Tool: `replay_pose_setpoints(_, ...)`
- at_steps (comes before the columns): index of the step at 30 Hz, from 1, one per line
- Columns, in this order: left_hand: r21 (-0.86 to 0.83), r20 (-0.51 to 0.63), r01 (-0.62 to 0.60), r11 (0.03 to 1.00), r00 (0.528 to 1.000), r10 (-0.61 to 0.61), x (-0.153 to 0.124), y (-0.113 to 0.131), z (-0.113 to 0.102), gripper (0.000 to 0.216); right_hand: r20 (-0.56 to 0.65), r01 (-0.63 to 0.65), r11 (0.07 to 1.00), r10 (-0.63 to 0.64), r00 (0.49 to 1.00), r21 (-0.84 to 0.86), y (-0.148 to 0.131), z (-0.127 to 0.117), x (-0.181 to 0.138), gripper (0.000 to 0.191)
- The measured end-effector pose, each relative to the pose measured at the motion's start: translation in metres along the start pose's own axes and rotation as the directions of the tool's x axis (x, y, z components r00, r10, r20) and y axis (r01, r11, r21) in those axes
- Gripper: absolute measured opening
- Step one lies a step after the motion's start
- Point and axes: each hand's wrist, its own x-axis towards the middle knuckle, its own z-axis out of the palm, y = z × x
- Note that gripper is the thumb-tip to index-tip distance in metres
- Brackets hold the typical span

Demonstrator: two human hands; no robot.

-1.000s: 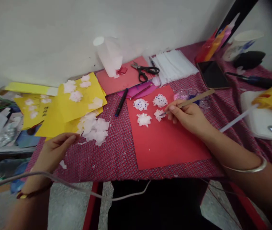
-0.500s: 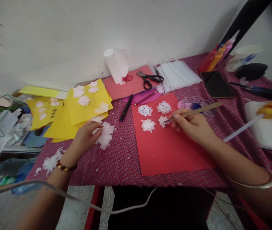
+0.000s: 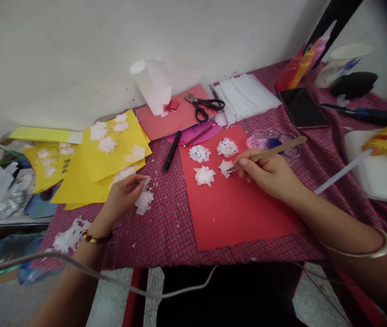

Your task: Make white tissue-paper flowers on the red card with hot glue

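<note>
— While the right hand (image 3: pixel 268 171) is gripping a brush (image 3: pixel 267 153), where is its tip sitting?

— It is resting against a small white paper flower (image 3: pixel 226 167) lying on the red sheet (image 3: pixel 237 204). The fingers are closing around the wooden handle, which is slanting up and to the right.

— And the left hand (image 3: pixel 123 195)?

— It is pinching at a pile of white paper pieces (image 3: pixel 144 199) on the checked cloth (image 3: pixel 166 227) covering the counter, just beside the yellow sheets (image 3: pixel 94 168). The fingertips are curling onto a piece; whether it is lifting clear of the pile cannot be told.

— What else is lying on the red sheet?

— Three more flowers: two speckled with blue (image 3: pixel 199 153) (image 3: pixel 227 147) along the far edge, and a plain white one (image 3: pixel 204 175) nearer the person.

— And around it?

— A black pen (image 3: pixel 172 151) is lying left of the sheet, scissors (image 3: pixel 204 104) are resting on a pink sheet (image 3: pixel 166 122) near the wall, and a clear paint tray (image 3: pixel 271 141) is sitting just behind the right hand. A phone (image 3: pixel 302 108) is lying farther right. More white scraps (image 3: pixel 69 236) are lying at the counter's near left corner.
</note>
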Motion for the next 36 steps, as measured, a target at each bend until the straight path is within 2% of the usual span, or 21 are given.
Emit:
replay_pose_setpoints(5, -0.272, -0.061, 0.121, 0.955, 0.988, -0.143, -0.007, 0.011, -0.010, 0.030, 0.001, 0.024, 1.000, -0.024, 1.000, -0.002, 0.002, 0.000, 0.001, 0.031)
replay_pose_setpoints(10, -0.362, -0.161, 0.157, 0.919, 0.960, -0.227, -0.016, 0.039, -0.025, 0.022, 0.002, 0.040, 0.999, -0.040, 0.999, 0.017, 0.001, 0.000, 0.001, 0.031)
replay_pose_setpoints(13, -0.449, -0.142, 0.208, 0.869, 0.943, -0.300, -0.016, 0.055, -0.026, 0.019, -0.010, 0.044, 0.999, -0.044, 0.999, 0.032, -0.003, -0.001, 0.001, 0.032)
replay_pose_setpoints(17, -0.598, -0.033, 0.164, 0.784, 0.973, -0.229, -0.007, 0.076, -0.010, 0.014, -0.008, 0.008, 0.984, -0.007, 1.000, 0.178, -0.010, -0.004, -0.001, 0.024)
replay_pose_setpoints(22, -0.723, 0.094, 0.136, 0.678, 0.991, -0.099, 0.013, 0.118, 0.028, 0.024, 0.133, 0.002, 0.900, -0.067, 0.989, 0.436, -0.020, -0.005, -0.007, 0.027)
replay_pose_setpoints(26, -0.782, 0.163, 0.147, 0.606, 0.986, -0.028, 0.022, 0.146, 0.046, 0.029, 0.178, -0.020, 0.872, -0.077, 0.981, 0.489, -0.024, -0.002, -0.010, 0.022)
replay_pose_setpoints(29, -0.791, 0.186, 0.173, 0.587, 0.982, -0.038, 0.022, 0.154, 0.051, 0.031, 0.185, -0.002, 0.861, -0.106, 0.977, 0.508, -0.023, 0.000, -0.009, 0.019)
replay_pose_setpoints(36, -0.826, 0.193, 0.189, 0.531, 0.980, -0.048, 0.020, 0.157, 0.057, 0.028, 0.190, 0.030, 0.857, -0.148, 0.971, 0.514, -0.017, 0.005, -0.007, 0.016)
